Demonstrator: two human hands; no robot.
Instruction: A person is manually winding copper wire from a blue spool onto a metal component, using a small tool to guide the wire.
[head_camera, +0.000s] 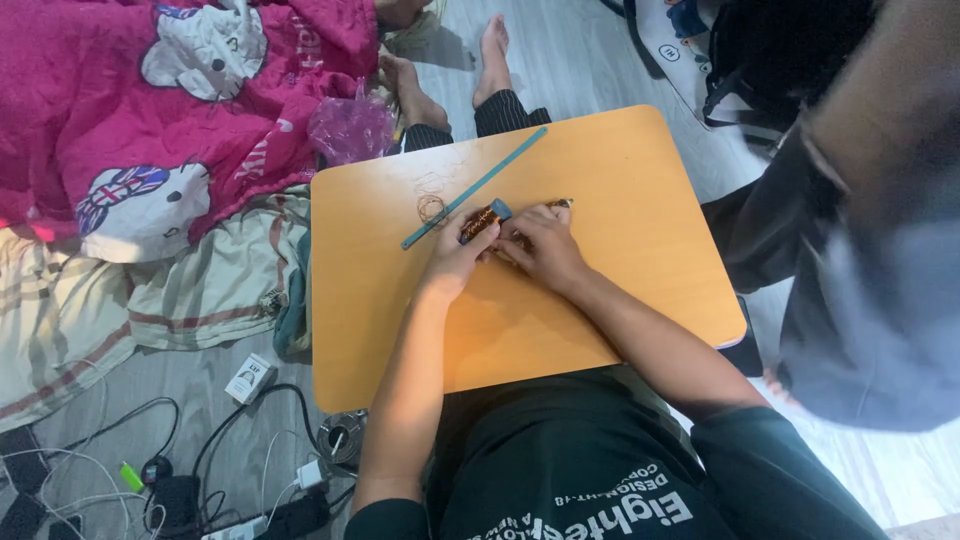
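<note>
Near the middle of a small orange wooden bench (620, 300), the left hand (462, 258) and right hand (540, 245), close together, pinch a small dark brown cylinder with coppery wire (482, 220), apparently mid-winding, beside a long teal plastic strip (475, 187); steady turns come next.

The orange wooden lap surface (640, 270) lies bare to the right of the right hand (543, 245) and along its near edge; a long teal ruler (472, 189) slants across the far left part, with a coil of thin wire (431, 208) just beside it; the left hand (458, 255) sits close under the ruler; a crumpled purple plastic bag (350, 127) crowds the far left corner.
</note>
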